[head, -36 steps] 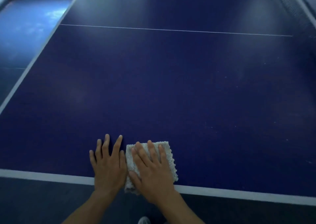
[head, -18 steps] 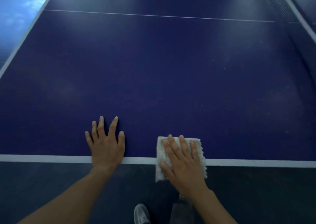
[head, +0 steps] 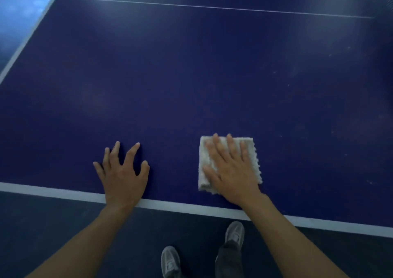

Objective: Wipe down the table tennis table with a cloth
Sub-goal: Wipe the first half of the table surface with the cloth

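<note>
A dark blue table tennis table (head: 191, 75) fills most of the view, with a white line along its near edge. A folded white terry cloth (head: 252, 150) lies flat on the table just inside that edge. My right hand (head: 231, 171) presses on the cloth with straight, spread fingers and covers most of it. My left hand (head: 122, 171) rests flat on the bare table surface to the left of the cloth, fingers spread, holding nothing. The two hands are well apart.
A thin white centre line (head: 212, 7) crosses the far part of the table. The white side line (head: 27, 44) runs along the left edge, with blue floor beyond it. My grey shoes (head: 234, 235) stand on the dark floor below the near edge.
My right hand has slid the cloth to the right and forward, from over the near edge line onto the blue surface. The gap between my hands has widened. The left hand stays planted.
</note>
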